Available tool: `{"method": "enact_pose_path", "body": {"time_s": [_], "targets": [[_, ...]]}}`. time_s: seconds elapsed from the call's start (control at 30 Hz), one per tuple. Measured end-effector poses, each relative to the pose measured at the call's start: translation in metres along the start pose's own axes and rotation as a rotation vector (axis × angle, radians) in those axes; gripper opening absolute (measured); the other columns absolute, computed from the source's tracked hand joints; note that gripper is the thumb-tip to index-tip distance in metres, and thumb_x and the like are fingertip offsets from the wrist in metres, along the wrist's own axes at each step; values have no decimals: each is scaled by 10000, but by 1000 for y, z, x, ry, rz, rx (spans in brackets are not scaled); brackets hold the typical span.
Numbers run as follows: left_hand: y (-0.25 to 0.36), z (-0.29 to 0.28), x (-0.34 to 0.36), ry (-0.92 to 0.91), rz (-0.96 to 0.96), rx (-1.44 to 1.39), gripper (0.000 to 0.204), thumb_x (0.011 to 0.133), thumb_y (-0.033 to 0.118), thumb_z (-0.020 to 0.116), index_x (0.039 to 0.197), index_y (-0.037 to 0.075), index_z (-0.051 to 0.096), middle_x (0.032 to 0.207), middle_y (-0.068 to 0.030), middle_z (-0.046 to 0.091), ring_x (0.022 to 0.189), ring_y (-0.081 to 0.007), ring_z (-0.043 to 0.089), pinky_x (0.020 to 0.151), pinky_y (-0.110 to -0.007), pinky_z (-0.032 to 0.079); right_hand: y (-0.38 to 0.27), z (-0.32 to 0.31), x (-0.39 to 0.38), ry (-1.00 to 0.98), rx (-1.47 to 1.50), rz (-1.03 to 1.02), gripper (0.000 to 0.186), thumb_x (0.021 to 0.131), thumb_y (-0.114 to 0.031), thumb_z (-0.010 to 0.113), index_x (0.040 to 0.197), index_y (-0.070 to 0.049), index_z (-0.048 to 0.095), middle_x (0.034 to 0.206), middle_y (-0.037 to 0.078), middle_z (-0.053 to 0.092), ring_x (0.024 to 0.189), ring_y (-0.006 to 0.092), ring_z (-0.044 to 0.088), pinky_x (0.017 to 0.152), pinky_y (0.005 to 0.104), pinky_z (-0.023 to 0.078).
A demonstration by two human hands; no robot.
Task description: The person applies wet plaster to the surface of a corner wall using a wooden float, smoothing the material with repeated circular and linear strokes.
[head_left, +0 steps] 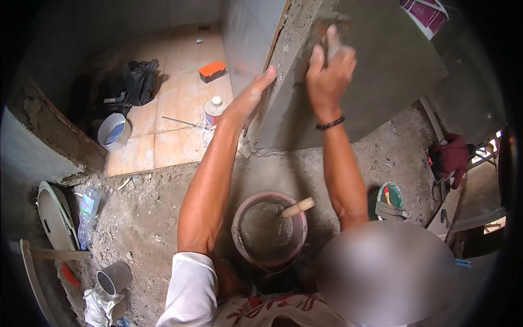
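Note:
My left hand (250, 98) lies against the edge of a plastered wall (384, 82), its fingers extended along the narrow side. My right hand (329, 76) is closed on the handle of a trowel (335, 26), whose blade is pressed to the wet grey plaster high on the wall face, beside the rough edge strip (290, 49). Below, between my forearms, a bucket (236, 229) holds grey slurry, with a light wooden handle (298, 207) sticking out of it.
Left doorway opens onto tiles (169, 152) with a jug (214, 114), white bucket (114, 133), black bag (140, 82) and orange box (212, 71). Bottle (87, 218), tub (52, 212) and pipe (113, 279) lie left. Right: green bucket (389, 201) and a crouching person in maroon (452, 155).

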State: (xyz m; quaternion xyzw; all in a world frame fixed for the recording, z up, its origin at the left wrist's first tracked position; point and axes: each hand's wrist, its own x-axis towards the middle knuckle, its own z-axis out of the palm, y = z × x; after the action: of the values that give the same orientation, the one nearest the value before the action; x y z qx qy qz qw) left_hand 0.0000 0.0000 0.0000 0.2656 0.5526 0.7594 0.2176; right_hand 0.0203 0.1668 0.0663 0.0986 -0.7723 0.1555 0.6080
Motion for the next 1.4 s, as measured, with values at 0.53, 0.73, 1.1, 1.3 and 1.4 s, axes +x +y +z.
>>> {"method": "enact_pose_path", "body": {"time_s": [0.53,0.73,1.1,1.3,1.4], "targets": [[-22,-19,17,163,11,-3,994,924,758,363,1504,-48,327,1540,-182,385,1457,-330,261,1206,-511,18,-17,19,-53,-16,105,219,579,897,-131,618,1457,-143,471,1109,198,510,1042,405,486,931,507,411],[37,27,-11,598,429,698,634,1004,423,551,1423,-44,464,1425,-159,503,1313,-253,450,1103,-389,351,-8,10,25,331,100,359,519,873,-126,639,1382,-107,545,1086,203,532,971,380,527,869,474,455],[155,110,37,85,1213,1915,730,961,493,589,1520,88,350,1555,-254,250,1464,-449,177,1158,-593,214,-82,95,-271,318,308,1373,497,937,-108,577,1429,-70,519,1217,196,606,1120,345,582,969,409,468],[138,105,65,-87,1179,2152,737,933,468,634,1561,282,295,1607,-192,214,1494,-446,120,1181,-605,146,-53,39,-129,258,257,965,479,914,-107,618,1383,-44,549,1233,201,609,1136,347,579,966,427,471],[120,94,72,-205,1176,2187,776,906,446,665,1565,295,284,1640,-117,190,1506,-401,141,1195,-583,151,-33,23,-131,200,240,1033,468,919,-123,618,1375,-39,553,1214,207,618,1106,365,579,959,446,460]]}}
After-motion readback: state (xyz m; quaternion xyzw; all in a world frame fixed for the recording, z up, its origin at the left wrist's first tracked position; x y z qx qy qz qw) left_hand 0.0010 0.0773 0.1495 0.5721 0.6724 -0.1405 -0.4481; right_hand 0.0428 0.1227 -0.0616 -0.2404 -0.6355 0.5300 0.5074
